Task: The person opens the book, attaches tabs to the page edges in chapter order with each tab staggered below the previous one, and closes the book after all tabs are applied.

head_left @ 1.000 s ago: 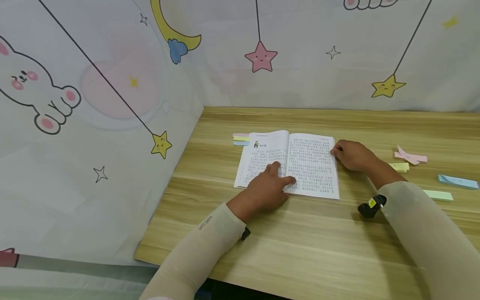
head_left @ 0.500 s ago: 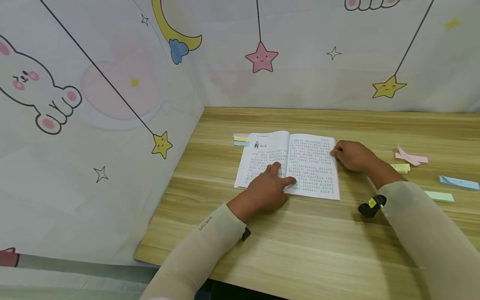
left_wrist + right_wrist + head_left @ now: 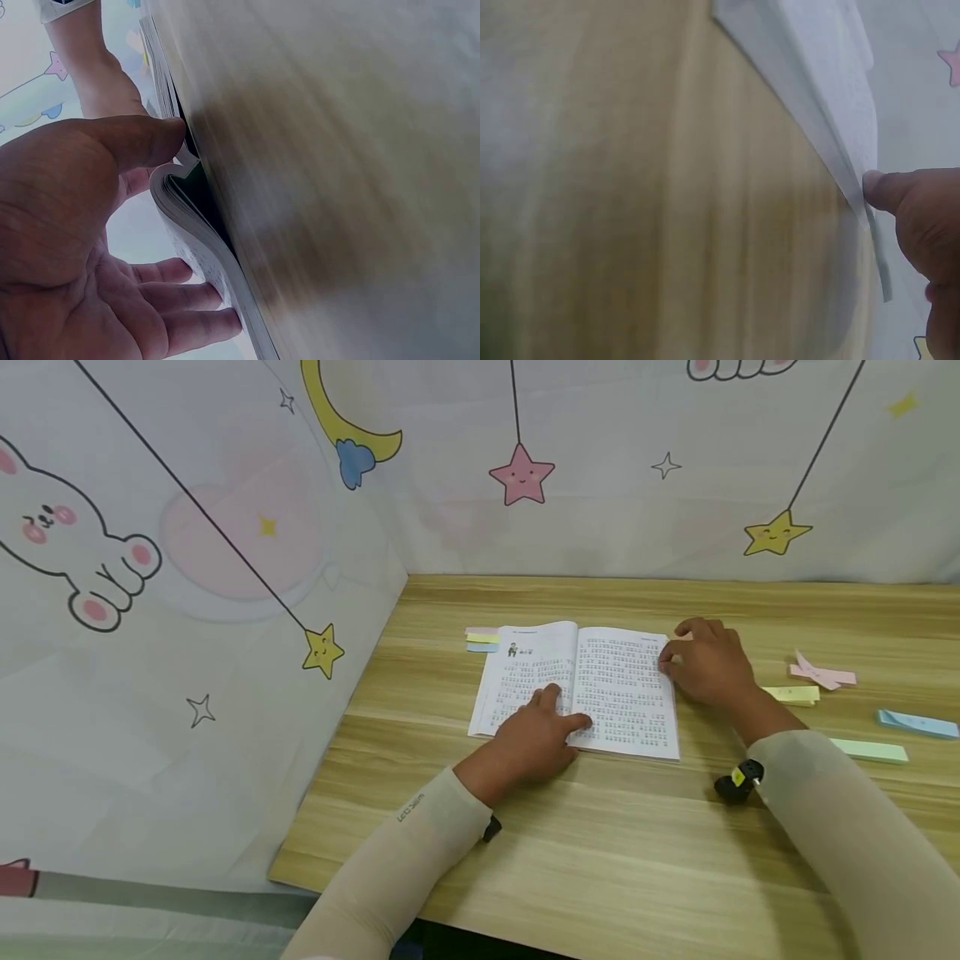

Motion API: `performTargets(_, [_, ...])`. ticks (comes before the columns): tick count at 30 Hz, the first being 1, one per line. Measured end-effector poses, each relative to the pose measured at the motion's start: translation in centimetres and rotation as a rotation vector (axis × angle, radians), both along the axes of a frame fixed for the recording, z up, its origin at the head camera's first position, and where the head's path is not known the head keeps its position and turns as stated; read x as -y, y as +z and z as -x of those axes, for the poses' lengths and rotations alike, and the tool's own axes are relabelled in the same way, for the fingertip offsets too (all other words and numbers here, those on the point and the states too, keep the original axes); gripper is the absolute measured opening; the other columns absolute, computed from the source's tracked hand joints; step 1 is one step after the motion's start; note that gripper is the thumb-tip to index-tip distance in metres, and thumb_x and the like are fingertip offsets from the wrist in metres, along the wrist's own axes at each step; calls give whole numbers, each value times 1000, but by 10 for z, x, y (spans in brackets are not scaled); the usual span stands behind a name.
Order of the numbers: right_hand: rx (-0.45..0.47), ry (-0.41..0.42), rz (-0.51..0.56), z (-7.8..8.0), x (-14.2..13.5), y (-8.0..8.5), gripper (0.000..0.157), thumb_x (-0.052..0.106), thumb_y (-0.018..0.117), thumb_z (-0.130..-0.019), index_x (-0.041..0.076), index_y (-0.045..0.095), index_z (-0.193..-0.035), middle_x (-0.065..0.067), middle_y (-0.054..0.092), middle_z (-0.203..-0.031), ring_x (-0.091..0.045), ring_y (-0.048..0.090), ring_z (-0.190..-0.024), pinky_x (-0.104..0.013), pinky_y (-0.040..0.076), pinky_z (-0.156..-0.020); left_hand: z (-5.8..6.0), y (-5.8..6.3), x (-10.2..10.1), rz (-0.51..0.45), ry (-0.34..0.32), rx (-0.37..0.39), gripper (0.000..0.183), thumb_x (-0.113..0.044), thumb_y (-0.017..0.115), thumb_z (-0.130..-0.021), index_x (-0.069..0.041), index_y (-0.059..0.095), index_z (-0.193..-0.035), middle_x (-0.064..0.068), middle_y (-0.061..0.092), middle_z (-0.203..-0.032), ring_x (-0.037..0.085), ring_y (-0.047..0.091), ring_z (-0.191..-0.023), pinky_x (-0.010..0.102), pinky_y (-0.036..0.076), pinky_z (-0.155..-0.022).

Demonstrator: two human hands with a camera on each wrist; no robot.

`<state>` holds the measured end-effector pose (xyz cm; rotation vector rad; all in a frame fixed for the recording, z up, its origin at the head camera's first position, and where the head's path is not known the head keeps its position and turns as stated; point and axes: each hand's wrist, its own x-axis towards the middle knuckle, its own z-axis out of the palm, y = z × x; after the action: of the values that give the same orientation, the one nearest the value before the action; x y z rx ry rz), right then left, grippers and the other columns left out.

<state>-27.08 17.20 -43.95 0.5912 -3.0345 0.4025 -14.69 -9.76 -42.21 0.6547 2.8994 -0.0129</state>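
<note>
An open book (image 3: pixel 626 693) with printed pages lies on the wooden table, coloured sticky tabs (image 3: pixel 482 639) standing out from its left edge. My left hand (image 3: pixel 536 735) rests across the lower middle, index finger and thumb extended over the pages. In the left wrist view, the thumb (image 3: pixel 154 141) lies at the spine and other fingers (image 3: pixel 199 326) press the page. At the right edge is my right hand (image 3: pixel 708 664), thumb on the page edge and fingers raised apart from it. A narrow pale strip (image 3: pixel 881 262) sticks out below that thumb (image 3: pixel 885 191) in the right wrist view.
To the right lie loose sticky-note strips: a crossed pink pair (image 3: pixel 821 675), a yellow one (image 3: pixel 791 695), a blue one (image 3: pixel 917 724) and a green one (image 3: pixel 870 750). A printed cloth wall (image 3: pixel 585 539) borders the table behind and on the left.
The right hand's fingers have lifted and spread from the thumb, where they pinched at the page edge before. The left hand and the book have stayed in place.
</note>
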Motion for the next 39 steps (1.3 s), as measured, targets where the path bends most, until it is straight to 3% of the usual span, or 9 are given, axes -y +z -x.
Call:
performTargets(5, [-29, 50, -70, -15, -3, 3, 26, 24, 61, -91, 12, 71, -111, -19, 38, -131, -44, 25, -122, -58, 18, -93, 0, 0, -2, -21, 0, -1, 42, -41, 56, -90, -42, 49, -132, 13, 31, -133, 23, 40, -104, 34, 44, -69])
performTargets(11, [32, 32, -36, -37, -5, 2, 47, 29, 56, -93, 10, 50, -136, -25, 28, -139, -49, 18, -126, -61, 16, -94, 0, 0, -3, -19, 2, -10, 44, -48, 59, -88, -40, 51, -130, 7, 19, -147, 29, 41, -114, 39, 47, -74])
performTargets(13, [5, -15, 36, -46, -7, 3, 48, 29, 58, -92, 6, 49, -134, -25, 31, -138, -50, 20, -126, -62, 16, -94, 1, -1, -5, -11, -24, -25, 46, -50, 59, -87, -38, 51, -130, 0, 19, -150, 34, 41, -118, 42, 48, -75])
performTargets(16, [-56, -83, 135, -62, -14, 7, 38, 24, 62, -90, 2, 59, -120, -25, 42, -129, -49, 29, -122, -61, 22, -95, 3, -1, -9, -1, -62, -56, 48, -52, 59, -86, -34, 51, -129, -6, 34, -143, 33, 46, -107, 42, 49, -66])
performTargets(19, [-36, -94, 144, -78, -23, 15, 29, 24, 61, -90, 2, 65, -108, -24, 53, -120, -46, 40, -114, -58, 33, -88, 5, -1, -11, -2, -68, -69, 48, -53, 61, -85, -32, 53, -127, -8, 44, -133, 29, 46, -95, 37, 47, -56])
performTargets(24, [95, -39, 55, -101, -35, 26, 24, 24, 60, -91, 4, 69, -102, -17, 65, -104, -35, 58, -94, -49, 46, -68, 9, 1, -10, -15, -57, -53, 45, -53, 62, -84, -31, 56, -123, -8, 48, -128, 25, 43, -90, 32, 42, -55])
performTargets(29, [208, 29, 35, -111, -39, 27, 22, 20, 58, -91, 6, 70, -102, -11, 67, -100, -31, 61, -92, -48, 47, -70, 11, 2, -7, -25, -68, -43, 38, -51, 59, -87, -32, 58, -120, -9, 49, -127, 26, 45, -94, 32, 43, -62])
performTargets(34, [102, 194, 95, -115, -29, 15, 23, 17, 61, -89, 6, 68, -108, -9, 64, -108, -33, 54, -106, -51, 43, -84, 11, 0, -8, -8, -82, -66, 32, -37, 52, -94, -25, 55, -124, -7, 50, -131, 20, 50, -106, 36, 40, -80])
performTargets(39, [-17, 370, 84, -118, -11, 2, 36, 22, 66, -87, 9, 63, -120, -7, 58, -121, -28, 50, -116, -47, 41, -91, 10, 1, -11, -138, 92, -55, 43, -38, 42, -95, -14, 45, -131, -4, 62, -112, 18, 52, -87, 34, 44, -64])
